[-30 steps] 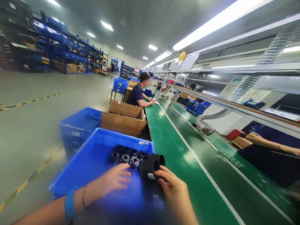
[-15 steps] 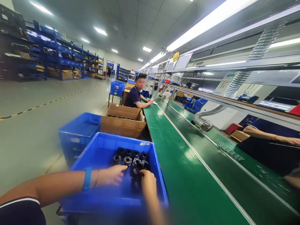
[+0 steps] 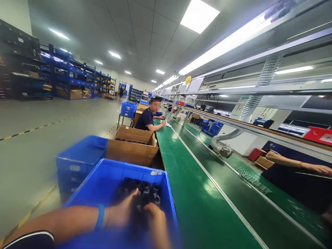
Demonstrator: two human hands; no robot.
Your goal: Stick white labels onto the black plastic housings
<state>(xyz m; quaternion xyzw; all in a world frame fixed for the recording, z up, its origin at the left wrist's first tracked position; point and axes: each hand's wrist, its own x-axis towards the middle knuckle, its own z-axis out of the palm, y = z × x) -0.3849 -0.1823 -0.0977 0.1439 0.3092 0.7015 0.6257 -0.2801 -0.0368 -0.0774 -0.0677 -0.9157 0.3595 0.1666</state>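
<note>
R hand at blk part, wht label on bin illegible.

Factory floor — long green workbench, blue storage racks.

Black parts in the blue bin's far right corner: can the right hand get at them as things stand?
Likely yes. The right hand is inside the open blue bin, just short of those black parts, and the left hand is off to the side. Blur hides what the right fingers hold.
</note>
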